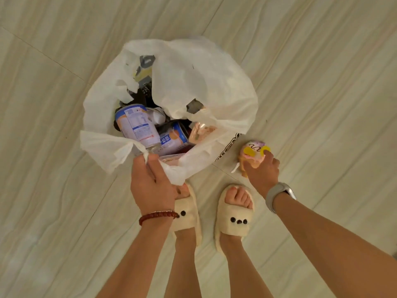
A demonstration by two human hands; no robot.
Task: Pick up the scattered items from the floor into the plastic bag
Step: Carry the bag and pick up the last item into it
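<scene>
Head view: left hand (150, 186), fingers pinching near rim of white plastic bag (206, 82), open, w/ blue-white cans (137, 123) inside. Right hand (263, 171), fingers closed round pink-yellow squishy toy (253, 153) just beside bag. Cream plush slippers (234, 214) below, on pale tiled floor (64, 211).

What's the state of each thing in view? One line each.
plastic bag: open, on the floor, part filled
left hand: gripping the bag's near rim
right hand: closed on the toy, beside the bag
ice-cream toy: held, outside the bag
large bottle: lying inside the bag
small bottle: lying inside the bag
pink packet: inside the bag
</scene>
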